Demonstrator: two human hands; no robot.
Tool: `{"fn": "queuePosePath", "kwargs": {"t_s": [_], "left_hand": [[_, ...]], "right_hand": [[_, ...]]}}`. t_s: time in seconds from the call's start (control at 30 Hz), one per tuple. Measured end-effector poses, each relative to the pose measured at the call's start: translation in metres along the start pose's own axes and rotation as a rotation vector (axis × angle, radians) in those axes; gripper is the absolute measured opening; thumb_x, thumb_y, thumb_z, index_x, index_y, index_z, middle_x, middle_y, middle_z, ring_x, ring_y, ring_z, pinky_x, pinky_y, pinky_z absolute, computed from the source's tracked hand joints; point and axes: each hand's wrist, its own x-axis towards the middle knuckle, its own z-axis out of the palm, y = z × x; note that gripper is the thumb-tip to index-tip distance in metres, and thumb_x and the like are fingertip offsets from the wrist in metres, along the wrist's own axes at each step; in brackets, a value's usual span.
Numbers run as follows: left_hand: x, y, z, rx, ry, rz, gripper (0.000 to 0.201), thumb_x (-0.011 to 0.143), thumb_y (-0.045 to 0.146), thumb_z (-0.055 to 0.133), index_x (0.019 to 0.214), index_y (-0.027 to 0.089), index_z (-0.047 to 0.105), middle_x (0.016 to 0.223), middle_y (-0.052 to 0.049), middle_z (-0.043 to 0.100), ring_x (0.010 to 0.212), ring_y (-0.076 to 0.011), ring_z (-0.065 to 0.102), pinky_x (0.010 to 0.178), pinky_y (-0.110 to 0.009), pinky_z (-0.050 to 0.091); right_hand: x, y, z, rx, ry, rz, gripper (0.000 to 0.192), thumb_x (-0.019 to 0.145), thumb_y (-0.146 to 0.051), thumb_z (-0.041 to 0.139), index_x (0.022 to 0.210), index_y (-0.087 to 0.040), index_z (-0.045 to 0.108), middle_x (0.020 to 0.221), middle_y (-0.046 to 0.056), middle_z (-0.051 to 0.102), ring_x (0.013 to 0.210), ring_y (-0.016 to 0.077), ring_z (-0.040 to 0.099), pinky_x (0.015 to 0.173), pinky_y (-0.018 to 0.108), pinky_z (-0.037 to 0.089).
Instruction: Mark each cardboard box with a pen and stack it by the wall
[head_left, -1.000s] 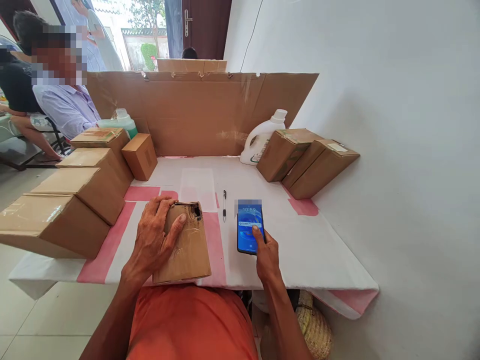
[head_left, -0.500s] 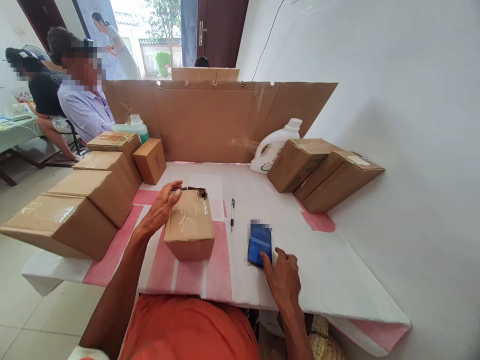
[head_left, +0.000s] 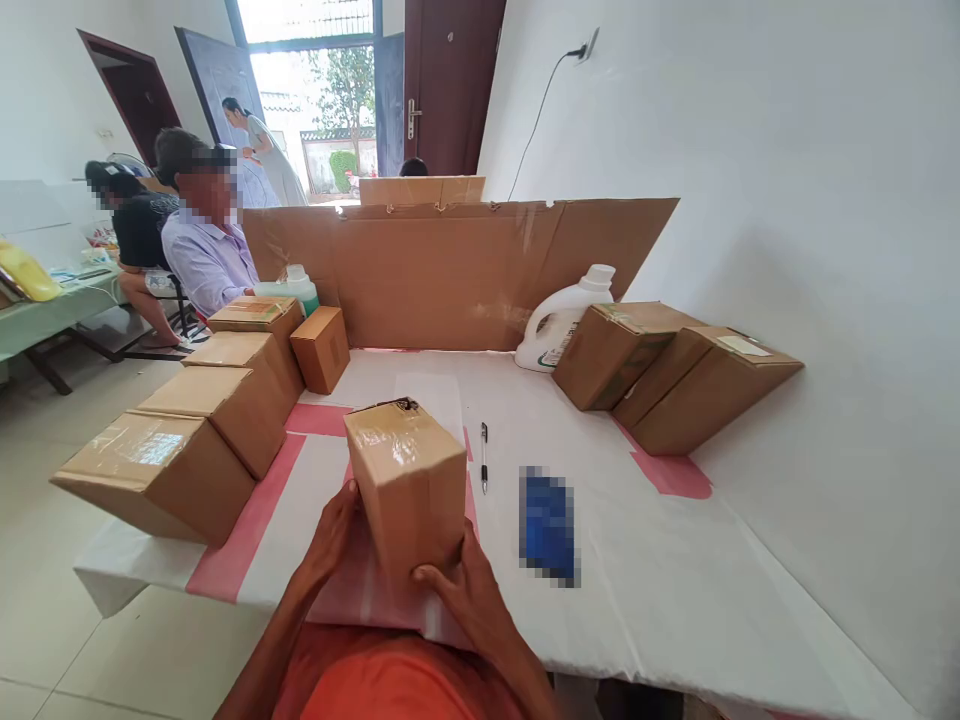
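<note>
At the near edge of the table, I see both hands wrapped around a small cardboard box held upright, its lower end down among the fingers and its taped, glossy top tipped toward the camera. My left hand presses flat against the box's left face, fingers curled round the lower corner; my right hand cups the near bottom edge, thumb lying across the front face. Both hands are pressed firmly onto the box rather than spread. A torn, dark patch marks the box's far top edge.

Just right of the box lies a slim pen, pointing away from me, and near it a flat blue phone, face up on the white cloth with pink stripes.

Along the left side, a row of brown cartons steps away from me, each leaning on the next, their tops sealed in shiny tape. On the far right, two more cartons tilt against each other, beside a white plastic jug with a handle. A wide sheet of corrugated cardboard stands as a screen across the far end. Beyond it on the left, a person in a pale shirt sits on a chair.
</note>
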Motion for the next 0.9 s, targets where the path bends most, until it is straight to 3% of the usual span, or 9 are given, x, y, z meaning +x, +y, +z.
{"fn": "queuePosePath", "kwargs": {"t_s": [0.07, 0.17, 0.27, 0.43, 0.57, 0.63, 0.73, 0.8, 0.9], "left_hand": [[-0.014, -0.002, -0.012, -0.002, -0.028, -0.053, 0.067, 0.096, 0.082, 0.043, 0.084, 0.022, 0.069, 0.076, -0.006, 0.069, 0.076, -0.0265, 0.067, 0.073, -0.041, 0.058], [-0.032, 0.0, -0.028, -0.004, 0.012, -0.167, 0.068, 0.093, 0.079, 0.053, 0.125, 0.021, 0.066, 0.078, -0.002, 0.069, 0.075, -0.0248, 0.068, 0.07, -0.036, 0.055], [-0.046, -0.001, -0.037, -0.018, 0.058, -0.246, 0.084, 0.093, 0.08, 0.05, 0.15, 0.018, 0.049, 0.076, 0.001, 0.067, 0.06, -0.0207, 0.063, 0.062, -0.034, 0.052], [-0.057, -0.018, -0.037, -0.081, -0.02, -0.244, 0.085, 0.095, 0.082, 0.044, 0.15, 0.018, 0.053, 0.089, -0.003, 0.069, 0.07, -0.021, 0.068, 0.071, -0.037, 0.056], [-0.065, -0.032, -0.03, 0.016, 0.033, -0.236, 0.09, 0.094, 0.084, 0.042, 0.159, 0.023, 0.047, 0.129, -0.013, 0.068, 0.115, -0.0295, 0.07, 0.106, -0.05, 0.055], [-0.068, -0.036, -0.025, 0.014, 0.041, -0.242, 0.089, 0.095, 0.084, 0.041, 0.163, 0.025, 0.042, 0.154, -0.016, 0.055, 0.14, -0.0326, 0.058, 0.121, -0.054, 0.045], [-0.073, -0.036, -0.019, -0.045, 0.028, -0.244, 0.089, 0.095, 0.083, 0.041, 0.162, 0.024, 0.043, 0.166, -0.016, 0.045, 0.156, -0.0343, 0.042, 0.129, -0.056, 0.035], [-0.077, -0.031, -0.021, -0.073, 0.014, -0.233, 0.087, 0.096, 0.082, 0.041, 0.16, 0.024, 0.047, 0.166, -0.016, 0.047, 0.157, -0.0348, 0.041, 0.13, -0.057, 0.035], [-0.085, -0.016, -0.03, -0.065, 0.003, -0.211, 0.078, 0.101, 0.076, 0.039, 0.161, 0.027, 0.049, 0.158, -0.015, 0.054, 0.138, -0.0332, 0.06, 0.118, -0.055, 0.05]], "right_hand": [[-0.003, -0.024, -0.018, 0.01, -0.033, -0.018, 0.076, 0.089, -0.062, 0.074, 0.149, -0.021, 0.051, 0.135, 0.014, 0.07, 0.124, 0.0332, 0.066, 0.101, 0.042, 0.055], [0.0, -0.051, -0.03, -0.004, 0.046, -0.047, 0.087, 0.096, -0.079, 0.051, 0.162, -0.023, 0.04, 0.125, 0.012, 0.072, 0.107, 0.0302, 0.072, 0.092, 0.041, 0.057], [0.009, -0.058, -0.022, -0.018, 0.128, -0.057, 0.093, 0.095, -0.086, 0.044, 0.163, -0.022, 0.041, 0.136, 0.014, 0.067, 0.12, 0.032, 0.068, 0.104, 0.044, 0.053], [0.007, -0.03, -0.005, 0.09, 0.057, -0.058, 0.098, 0.092, -0.087, 0.048, 0.168, -0.026, 0.033, 0.169, 0.015, 0.043, 0.152, 0.034, 0.046, 0.122, 0.049, 0.043], [-0.015, 0.008, -0.004, 0.259, 0.064, 0.011, 0.1, 0.091, -0.088, 0.047, 0.169, -0.029, 0.027, 0.169, 0.02, 0.041, 0.144, 0.0374, 0.054, 0.109, 0.055, 0.054], [-0.025, 0.02, -0.003, 0.276, 0.032, 0.008, 0.1, 0.088, -0.085, 0.058, 0.168, -0.032, 0.03, 0.169, 0.019, 0.041, 0.143, 0.0388, 0.055, 0.105, 0.056, 0.056], [-0.03, 0.016, 0.003, 0.188, -0.065, 0.006, 0.099, 0.081, -0.074, 0.077, 0.163, -0.033, 0.041, 0.162, 0.016, 0.051, 0.141, 0.0385, 0.057, 0.104, 0.053, 0.057], [-0.025, -0.003, 0.008, 0.112, -0.112, -0.001, 0.079, 0.086, -0.069, 0.075, 0.151, -0.029, 0.057, 0.144, 0.015, 0.067, 0.128, 0.0362, 0.066, 0.101, 0.051, 0.058], [-0.007, -0.039, 0.009, 0.018, -0.093, -0.051, 0.054, 0.096, -0.066, 0.064, 0.125, -0.022, 0.072, 0.116, 0.012, 0.078, 0.108, 0.0318, 0.071, 0.095, 0.045, 0.059]]}}
